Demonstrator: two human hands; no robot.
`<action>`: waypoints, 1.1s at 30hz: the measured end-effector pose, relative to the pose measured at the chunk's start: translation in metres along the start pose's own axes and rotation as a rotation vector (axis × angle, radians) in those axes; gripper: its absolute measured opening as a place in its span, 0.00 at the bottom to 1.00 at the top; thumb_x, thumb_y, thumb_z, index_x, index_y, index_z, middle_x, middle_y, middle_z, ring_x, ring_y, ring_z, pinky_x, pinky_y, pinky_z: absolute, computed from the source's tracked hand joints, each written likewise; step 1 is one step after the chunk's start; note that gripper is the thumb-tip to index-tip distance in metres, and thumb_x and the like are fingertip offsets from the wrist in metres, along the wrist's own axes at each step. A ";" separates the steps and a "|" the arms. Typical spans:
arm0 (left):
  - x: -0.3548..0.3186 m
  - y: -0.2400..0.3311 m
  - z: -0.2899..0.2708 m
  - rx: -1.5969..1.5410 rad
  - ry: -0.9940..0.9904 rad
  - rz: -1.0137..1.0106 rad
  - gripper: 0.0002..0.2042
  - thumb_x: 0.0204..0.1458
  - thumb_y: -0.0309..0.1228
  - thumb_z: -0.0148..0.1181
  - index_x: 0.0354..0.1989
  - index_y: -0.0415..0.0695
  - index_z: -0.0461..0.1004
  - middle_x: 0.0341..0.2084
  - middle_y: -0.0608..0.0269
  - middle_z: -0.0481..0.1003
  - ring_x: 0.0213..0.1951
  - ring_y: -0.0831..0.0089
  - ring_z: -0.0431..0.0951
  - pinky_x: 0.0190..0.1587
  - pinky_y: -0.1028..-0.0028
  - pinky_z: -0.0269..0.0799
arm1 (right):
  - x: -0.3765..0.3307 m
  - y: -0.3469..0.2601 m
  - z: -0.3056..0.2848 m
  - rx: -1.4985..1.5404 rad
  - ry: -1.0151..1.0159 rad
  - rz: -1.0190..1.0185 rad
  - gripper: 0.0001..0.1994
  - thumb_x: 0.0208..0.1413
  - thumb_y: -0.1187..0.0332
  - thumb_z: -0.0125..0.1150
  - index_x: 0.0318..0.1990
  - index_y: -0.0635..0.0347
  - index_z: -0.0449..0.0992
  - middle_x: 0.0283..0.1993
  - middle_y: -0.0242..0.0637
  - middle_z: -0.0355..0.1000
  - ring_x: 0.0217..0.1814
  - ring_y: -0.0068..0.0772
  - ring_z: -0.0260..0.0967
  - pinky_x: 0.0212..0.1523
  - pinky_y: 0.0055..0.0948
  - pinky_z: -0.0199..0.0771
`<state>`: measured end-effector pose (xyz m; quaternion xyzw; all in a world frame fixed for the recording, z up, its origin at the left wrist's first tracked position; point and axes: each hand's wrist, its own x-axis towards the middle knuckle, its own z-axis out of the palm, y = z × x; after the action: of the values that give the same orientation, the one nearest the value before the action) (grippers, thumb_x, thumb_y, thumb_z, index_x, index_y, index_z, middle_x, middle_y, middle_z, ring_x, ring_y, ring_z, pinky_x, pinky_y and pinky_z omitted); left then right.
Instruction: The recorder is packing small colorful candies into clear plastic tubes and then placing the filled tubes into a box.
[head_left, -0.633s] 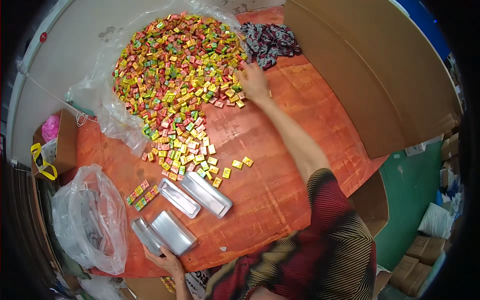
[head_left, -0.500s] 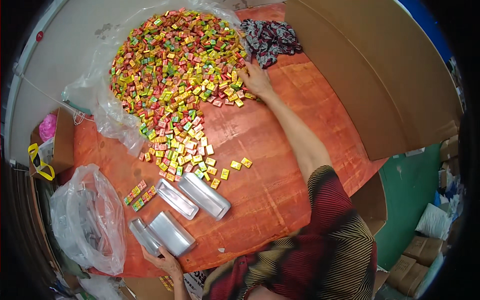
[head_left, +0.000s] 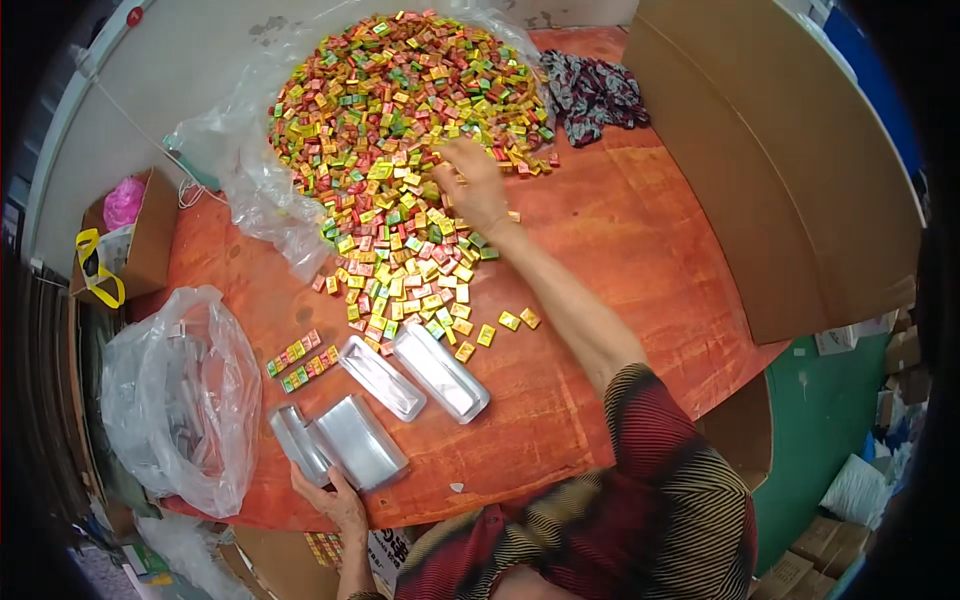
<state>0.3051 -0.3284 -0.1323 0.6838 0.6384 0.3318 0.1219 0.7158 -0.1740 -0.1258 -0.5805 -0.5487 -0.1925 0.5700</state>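
Observation:
A large heap of small wrapped sweets (head_left: 400, 95) in yellow, red, orange and green spreads over the orange-red table. My right hand (head_left: 472, 188) lies over the heap's near right side, fingers bent and apart, touching sweets. Near the front edge my left hand (head_left: 335, 502) grips the lower end of a narrow silver tin (head_left: 298, 438). Beside that tin lies a wider silver tin piece (head_left: 362, 445). Farther on, a shallow silver tray (head_left: 382, 380) and a deeper silver tray (head_left: 440, 372) lie side by side. Two short rows of sweets (head_left: 312, 368) are lined up left of them.
A clear plastic bag (head_left: 180, 400) holding silver pieces sits at the left edge. Behind it stands a small carton (head_left: 150, 235) with a pink bundle. A tall cardboard sheet (head_left: 760, 180) walls the right side. A patterned cloth (head_left: 595, 95) lies at the back.
My right hand has moved left and nearer across the heap, and sweets have shifted with it. The left hand stays at the narrow tin. The whole view has shifted slightly.

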 end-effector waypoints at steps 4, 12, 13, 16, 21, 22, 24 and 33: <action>0.001 0.005 0.000 -0.004 -0.011 0.028 0.25 0.41 0.23 0.45 0.50 0.33 0.48 0.47 0.45 0.52 0.50 0.54 0.53 0.51 0.63 0.47 | 0.007 0.082 -0.029 -0.695 -0.028 0.247 0.19 0.42 0.55 0.50 0.37 0.61 0.67 0.41 0.47 0.61 0.44 0.45 0.57 0.44 0.37 0.56; 0.001 -0.007 0.001 0.016 0.006 0.040 0.24 0.43 0.25 0.46 0.51 0.34 0.49 0.47 0.45 0.53 0.50 0.54 0.53 0.51 0.64 0.47 | -0.001 0.002 0.025 -0.093 -0.316 0.389 0.20 0.41 0.56 0.51 0.39 0.59 0.68 0.41 0.45 0.62 0.44 0.43 0.58 0.48 0.31 0.55; 0.002 -0.008 0.002 0.013 0.004 0.047 0.24 0.43 0.25 0.46 0.51 0.34 0.49 0.47 0.45 0.53 0.50 0.54 0.53 0.51 0.63 0.47 | -0.003 0.002 0.023 -0.002 -0.275 0.341 0.19 0.42 0.56 0.50 0.40 0.58 0.67 0.40 0.45 0.62 0.45 0.43 0.57 0.47 0.33 0.55; 0.000 -0.006 -0.002 -0.012 -0.009 0.015 0.26 0.41 0.24 0.46 0.51 0.34 0.48 0.47 0.44 0.52 0.50 0.52 0.53 0.51 0.61 0.47 | 0.012 0.003 0.001 0.013 -0.203 0.145 0.19 0.42 0.58 0.50 0.41 0.59 0.66 0.41 0.45 0.61 0.45 0.44 0.58 0.45 0.36 0.56; 0.000 -0.007 0.002 0.028 -0.004 0.052 0.25 0.42 0.25 0.46 0.50 0.34 0.49 0.47 0.44 0.53 0.49 0.52 0.53 0.51 0.62 0.47 | -0.007 0.064 -0.046 -0.658 -0.195 0.350 0.15 0.41 0.61 0.52 0.36 0.60 0.66 0.35 0.43 0.63 0.38 0.40 0.62 0.36 0.35 0.61; 0.000 -0.007 0.002 0.041 0.009 0.074 0.24 0.43 0.25 0.46 0.50 0.34 0.49 0.46 0.45 0.53 0.49 0.54 0.54 0.51 0.63 0.48 | -0.012 0.065 -0.047 -0.518 -0.327 0.339 0.14 0.43 0.61 0.51 0.35 0.61 0.66 0.35 0.43 0.63 0.38 0.39 0.62 0.36 0.33 0.61; 0.000 -0.003 0.001 0.027 -0.005 0.063 0.24 0.43 0.25 0.46 0.50 0.33 0.50 0.46 0.44 0.53 0.49 0.53 0.54 0.50 0.63 0.48 | -0.018 0.053 -0.033 -0.063 -0.444 0.480 0.15 0.46 0.61 0.47 0.34 0.66 0.65 0.36 0.45 0.63 0.40 0.39 0.60 0.39 0.31 0.59; 0.001 -0.008 0.003 0.019 -0.001 0.096 0.25 0.43 0.27 0.47 0.51 0.34 0.49 0.47 0.43 0.52 0.49 0.52 0.53 0.50 0.62 0.48 | -0.068 -0.043 -0.103 -0.293 -0.349 0.436 0.24 0.49 0.62 0.44 0.52 0.66 0.52 0.55 0.53 0.47 0.58 0.47 0.42 0.56 0.32 0.43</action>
<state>0.3008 -0.3252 -0.1384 0.7148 0.6079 0.3310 0.0998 0.6986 -0.3028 -0.1361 -0.7848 -0.4671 -0.0403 0.4053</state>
